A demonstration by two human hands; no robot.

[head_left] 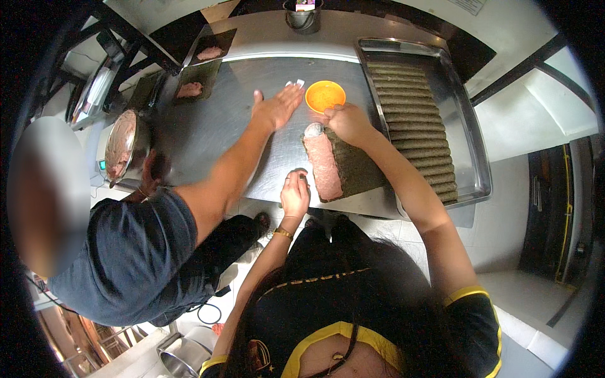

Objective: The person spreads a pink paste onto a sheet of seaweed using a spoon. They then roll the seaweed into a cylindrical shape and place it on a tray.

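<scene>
My right hand (348,124) reaches to the near right rim of a small orange bowl (325,96) with its fingers pressed together. Whether they grip the rim or something small, I cannot tell. Below the bowl lies a dark green seaweed sheet (360,165), a long strip of pink minced filling (323,167) along its left side. A round, shiny silvery thing (313,130) rests at the strip's far end. My left hand (295,194) is curled closed left of the strip, by the table's near edge; its contents are hidden.
A co-worker's hand (276,112) lies on the steel table (214,132) left of the bowl. At right, a metal tray (467,157) holds several seaweed rolls (409,120). Seaweed sheets with pink filling (190,90) lie far left, near a metal bowl (144,142). A dark bucket (303,20) stands behind.
</scene>
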